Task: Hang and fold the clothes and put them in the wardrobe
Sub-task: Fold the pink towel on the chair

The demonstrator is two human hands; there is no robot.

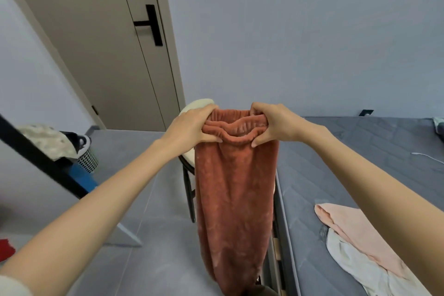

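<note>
Rust-red fleece trousers (234,199) hang straight down in front of me, held up by their elastic waistband. My left hand (192,125) grips the left end of the waistband, thumb in front and fingers curled over the top. My right hand (271,124) grips the right end the same way. The legs hang together, reaching the bottom of the view. On the grey mattress (336,151) at the right lie a pink garment (355,228) and a whitish garment (360,262) partly under it.
A chair with a cream seat (189,158) and black legs stands behind the trousers. A closed beige door (108,38) with a black handle is at the back left. A white laundry basket (87,158) with clothes sits at the left beside a dark rail. A white cable (425,156) lies on the mattress.
</note>
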